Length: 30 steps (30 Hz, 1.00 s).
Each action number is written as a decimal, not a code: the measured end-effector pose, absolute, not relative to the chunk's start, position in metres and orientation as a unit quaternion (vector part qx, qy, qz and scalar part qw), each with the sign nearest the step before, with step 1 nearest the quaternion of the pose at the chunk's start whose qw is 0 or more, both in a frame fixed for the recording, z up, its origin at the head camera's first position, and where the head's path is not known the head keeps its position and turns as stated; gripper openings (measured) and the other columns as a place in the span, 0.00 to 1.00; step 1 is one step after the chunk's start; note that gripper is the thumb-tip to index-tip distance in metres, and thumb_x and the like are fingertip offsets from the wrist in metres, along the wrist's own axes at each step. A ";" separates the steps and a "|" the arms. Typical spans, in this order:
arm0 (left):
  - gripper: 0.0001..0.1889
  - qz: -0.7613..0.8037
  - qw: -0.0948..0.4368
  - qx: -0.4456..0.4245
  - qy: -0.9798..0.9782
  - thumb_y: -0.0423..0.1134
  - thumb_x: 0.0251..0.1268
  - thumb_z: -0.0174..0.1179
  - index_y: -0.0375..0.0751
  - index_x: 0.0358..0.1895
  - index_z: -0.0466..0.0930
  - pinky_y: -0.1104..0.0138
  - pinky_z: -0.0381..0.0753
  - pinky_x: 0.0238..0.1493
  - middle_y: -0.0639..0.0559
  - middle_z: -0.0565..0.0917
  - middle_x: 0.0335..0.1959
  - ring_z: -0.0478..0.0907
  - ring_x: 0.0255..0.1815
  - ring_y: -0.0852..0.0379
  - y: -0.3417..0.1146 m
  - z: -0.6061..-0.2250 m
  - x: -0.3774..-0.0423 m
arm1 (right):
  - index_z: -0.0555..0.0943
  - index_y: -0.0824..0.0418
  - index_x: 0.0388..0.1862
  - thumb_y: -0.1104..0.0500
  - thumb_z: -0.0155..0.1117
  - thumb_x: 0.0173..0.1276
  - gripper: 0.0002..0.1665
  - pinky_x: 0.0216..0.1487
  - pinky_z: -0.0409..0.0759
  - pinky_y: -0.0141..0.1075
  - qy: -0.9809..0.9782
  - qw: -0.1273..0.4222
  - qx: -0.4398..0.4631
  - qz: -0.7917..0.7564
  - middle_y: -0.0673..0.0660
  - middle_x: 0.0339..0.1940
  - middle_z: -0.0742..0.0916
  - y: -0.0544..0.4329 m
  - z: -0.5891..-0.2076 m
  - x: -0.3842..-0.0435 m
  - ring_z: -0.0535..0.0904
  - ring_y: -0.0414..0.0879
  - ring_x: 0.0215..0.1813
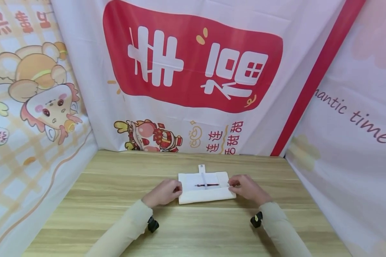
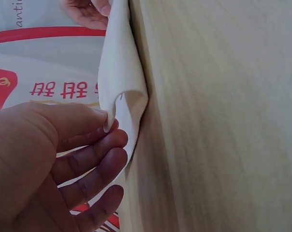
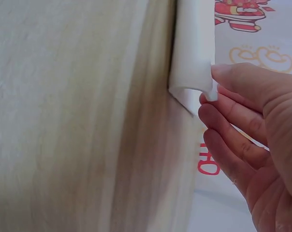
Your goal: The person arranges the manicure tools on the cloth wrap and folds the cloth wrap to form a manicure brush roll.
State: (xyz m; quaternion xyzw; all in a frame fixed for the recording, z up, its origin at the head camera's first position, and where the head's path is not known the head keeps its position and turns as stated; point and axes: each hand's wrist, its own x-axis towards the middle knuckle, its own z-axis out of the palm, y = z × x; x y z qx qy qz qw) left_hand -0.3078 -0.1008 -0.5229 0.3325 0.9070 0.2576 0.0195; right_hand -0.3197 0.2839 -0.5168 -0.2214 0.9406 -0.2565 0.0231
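A white, soft-looking folding case (image 1: 206,196) lies spread on the table, its near edge curled over toward the middle. A strap with a snap button (image 1: 201,167) sticks out from its far side. Inside, a slim dark red pen-like stick (image 1: 209,185) lies crosswise under a pale band (image 1: 204,178). My left hand (image 1: 166,191) pinches the left end of the curled edge between thumb and forefinger; in the left wrist view the fold (image 2: 122,72) bends away from those fingers. At the other end my right hand (image 1: 247,187) pinches the same edge, its other fingers (image 3: 228,150) loosely bent.
The wood-grain table (image 1: 193,228) reaches back to a white hanging cloth (image 1: 244,135) with red printing. Printed cloths also hang at the left (image 1: 35,153) and right (image 1: 341,171) sides. A dark device (image 1: 153,224) is strapped on each wrist.
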 end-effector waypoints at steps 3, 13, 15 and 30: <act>0.07 0.251 0.022 0.325 0.912 0.33 0.74 0.64 0.42 0.33 0.85 0.67 0.75 0.35 0.56 0.82 0.28 0.73 0.29 0.62 -0.098 -0.527 -0.309 | 0.88 0.59 0.45 0.60 0.74 0.71 0.07 0.50 0.87 0.41 0.942 0.025 -0.216 -0.257 0.49 0.41 0.91 0.282 -0.521 -0.321 0.84 0.39 0.43; 0.10 0.245 0.009 0.334 0.910 0.31 0.70 0.66 0.45 0.29 0.81 0.69 0.73 0.32 0.57 0.78 0.25 0.71 0.27 0.62 -0.092 -0.531 -0.311 | 0.88 0.59 0.42 0.64 0.75 0.68 0.05 0.47 0.87 0.37 0.937 -0.002 -0.257 -0.237 0.49 0.38 0.90 0.276 -0.521 -0.321 0.84 0.39 0.41; 0.09 0.243 0.012 0.343 0.907 0.31 0.70 0.66 0.44 0.29 0.82 0.70 0.73 0.33 0.57 0.79 0.26 0.71 0.28 0.63 -0.091 -0.530 -0.312 | 0.88 0.59 0.39 0.65 0.74 0.69 0.03 0.44 0.86 0.35 0.933 -0.006 -0.280 -0.224 0.48 0.35 0.89 0.274 -0.519 -0.321 0.83 0.38 0.39; 0.11 0.145 0.023 0.407 0.901 0.43 0.65 0.72 0.40 0.35 0.82 0.68 0.68 0.35 0.54 0.75 0.31 0.66 0.32 0.61 -0.097 -0.513 -0.294 | 0.88 0.60 0.49 0.58 0.74 0.70 0.11 0.48 0.86 0.38 0.929 0.005 -0.335 -0.154 0.51 0.44 0.90 0.278 -0.514 -0.294 0.83 0.41 0.43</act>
